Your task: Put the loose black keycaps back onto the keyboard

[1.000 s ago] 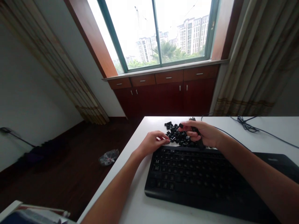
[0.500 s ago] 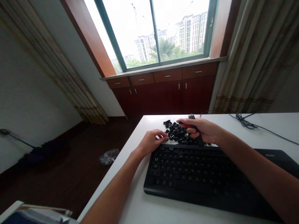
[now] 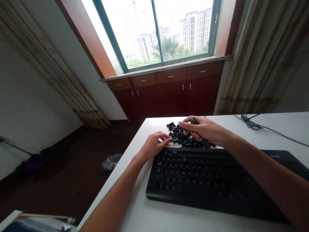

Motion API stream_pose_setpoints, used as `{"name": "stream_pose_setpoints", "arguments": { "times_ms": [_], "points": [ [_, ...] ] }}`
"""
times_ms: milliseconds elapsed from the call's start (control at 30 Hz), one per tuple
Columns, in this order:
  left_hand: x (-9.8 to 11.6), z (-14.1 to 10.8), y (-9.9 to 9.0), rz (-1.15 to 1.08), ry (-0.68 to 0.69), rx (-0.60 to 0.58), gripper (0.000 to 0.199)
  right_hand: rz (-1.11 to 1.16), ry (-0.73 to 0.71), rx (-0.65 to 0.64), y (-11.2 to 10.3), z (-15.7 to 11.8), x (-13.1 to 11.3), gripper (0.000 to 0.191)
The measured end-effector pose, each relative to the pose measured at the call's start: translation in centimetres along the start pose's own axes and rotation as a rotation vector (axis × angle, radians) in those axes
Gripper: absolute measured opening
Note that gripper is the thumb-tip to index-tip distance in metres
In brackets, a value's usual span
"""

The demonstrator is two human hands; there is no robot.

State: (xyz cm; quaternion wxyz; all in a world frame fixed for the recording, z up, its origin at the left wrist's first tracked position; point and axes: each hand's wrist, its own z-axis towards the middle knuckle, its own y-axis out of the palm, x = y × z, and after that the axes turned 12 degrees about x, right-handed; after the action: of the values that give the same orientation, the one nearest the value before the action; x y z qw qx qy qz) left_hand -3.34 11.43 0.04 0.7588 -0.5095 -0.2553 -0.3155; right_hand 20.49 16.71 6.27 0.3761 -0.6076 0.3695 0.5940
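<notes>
A black keyboard (image 3: pixel 193 190) lies on the white table, its key positions stripped of caps, with two pale spots near its left end. Behind its back edge is a heap of loose black keycaps (image 3: pixel 178 133). My left hand (image 3: pixel 155 143) rests at the heap's left side, thumb and fingertips pressed together; whether something is between them is hidden. Over the right part of the heap, my right hand (image 3: pixel 205 129) is closed around a slim dark tool (image 3: pixel 205 142), its lower end close to the keyboard's back edge. The tool's exact kind is unclear.
A bundled black cable (image 3: pixel 253 122) lies on the table (image 3: pixel 137 206) at the back right. On the floor to the left is a clear plastic bag (image 3: pixel 111 162). Wooden cabinets (image 3: pixel 166 100) stand below the window beyond the table.
The view has shifted slightly. My right hand has tilted a little over the heap, still holding the dark tool. My left hand stays by the keycaps.
</notes>
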Motion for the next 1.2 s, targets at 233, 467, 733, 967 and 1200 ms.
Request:
{"name": "stream_pose_setpoints", "arguments": {
  "times_ms": [233,467,733,967,1200],
  "points": [
    [-0.2,0.4,0.2,-0.105,-0.083,0.057,0.040,-0.119,-0.051,0.061,-0.4,0.1,0.1,0.046],
    [0.7,0.6,-0.1,-0.265,-0.145,0.118,0.046,-0.306,-0.179,0.084,-0.7,0.3,0.4,0.046],
    [0.6,0.6,0.1,-0.275,-0.169,0.086,0.048,-0.501,-0.386,0.059,-0.2,0.1,0.7,0.040],
    [-1.3,0.4,0.2,-0.014,-0.137,0.174,0.042,-0.526,-0.339,0.062,-0.2,0.2,0.9,0.039],
    [-1.5,0.3,0.0,0.188,-0.048,0.148,0.035,-0.550,-0.367,0.081,-0.1,0.1,0.8,0.037]
  ]
}}
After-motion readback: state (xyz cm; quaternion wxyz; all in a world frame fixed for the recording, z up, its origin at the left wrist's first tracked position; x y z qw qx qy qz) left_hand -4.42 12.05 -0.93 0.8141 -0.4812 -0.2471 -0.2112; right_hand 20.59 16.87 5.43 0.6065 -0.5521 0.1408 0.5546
